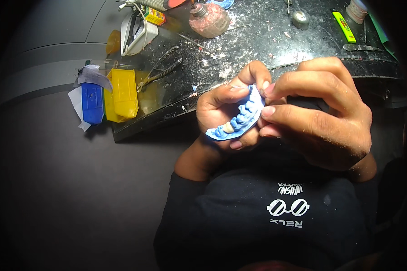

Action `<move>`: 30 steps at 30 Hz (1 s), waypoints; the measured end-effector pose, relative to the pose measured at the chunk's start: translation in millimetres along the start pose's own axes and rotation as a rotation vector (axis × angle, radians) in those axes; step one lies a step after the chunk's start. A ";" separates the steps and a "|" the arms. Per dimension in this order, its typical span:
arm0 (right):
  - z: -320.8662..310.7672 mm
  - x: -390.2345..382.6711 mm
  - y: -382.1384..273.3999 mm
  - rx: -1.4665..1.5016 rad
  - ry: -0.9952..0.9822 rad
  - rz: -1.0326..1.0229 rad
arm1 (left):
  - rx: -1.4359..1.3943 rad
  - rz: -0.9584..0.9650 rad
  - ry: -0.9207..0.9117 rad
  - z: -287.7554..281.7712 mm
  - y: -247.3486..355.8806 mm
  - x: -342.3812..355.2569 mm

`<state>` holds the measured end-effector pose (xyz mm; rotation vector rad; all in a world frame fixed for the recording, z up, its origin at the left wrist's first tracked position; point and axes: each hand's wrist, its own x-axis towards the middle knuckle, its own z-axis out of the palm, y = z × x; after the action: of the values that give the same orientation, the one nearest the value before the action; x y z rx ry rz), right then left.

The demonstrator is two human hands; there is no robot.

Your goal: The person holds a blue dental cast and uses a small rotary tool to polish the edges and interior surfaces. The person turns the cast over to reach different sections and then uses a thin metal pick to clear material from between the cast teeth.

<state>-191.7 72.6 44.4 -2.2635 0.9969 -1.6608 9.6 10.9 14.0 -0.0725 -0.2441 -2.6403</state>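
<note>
I held one blue tooth mould (239,119) up in front of my chest, on the near side of the dark worktop (257,49). My left hand (221,108) cupped it from the left, with my thumb on top and my fingers curled shut under it. My right hand (321,113) pinched its right edge, with the fingers closed tight on the rim. One pale tooth bit (229,128) sat in the blue rows.

I thought a few things could go wrong. The mould looked thin and bendy, so if I squeezed too hard it could bend or tear. It was up in the air, not over the worktop, so if my fingers slipped it could drop into my lap or onto the floor. The pale bit could pop out and get lost too. The worktop was messy with white crumbs, and crumbs could stick to the mould if I put it down there.

I counted the other things. There was one pair of pliers (160,71) to the left. There was one yellow box (122,94) and one blue box (92,103) at the far left edge. There was one pink round lump (209,20) far away, one small silver cup (300,19), and one green-yellow lighter (344,27) at the far right.
</note>
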 end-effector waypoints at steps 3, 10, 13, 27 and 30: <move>3.1 0.4 -0.9 0.003 0.007 -0.002 | -0.015 0.020 0.027 -6.7 -0.5 -2.5; 3.9 0.8 -2.5 -0.006 0.008 0.018 | -0.049 0.045 0.024 -12.3 1.1 -5.4; 3.1 0.5 -2.2 -0.009 -0.011 0.035 | -0.066 0.038 0.016 -14.3 2.4 -5.2; 2.0 -6.3 9.7 0.067 -0.011 0.157 | 0.386 0.358 0.062 -12.5 2.9 3.9; 6.9 -6.7 9.2 0.128 0.029 0.264 | 0.646 0.555 0.114 -18.6 -5.5 6.5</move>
<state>-190.5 67.9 32.0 -1.9373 1.1074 -1.5996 1.2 9.2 -4.5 0.1969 -0.8803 -1.9072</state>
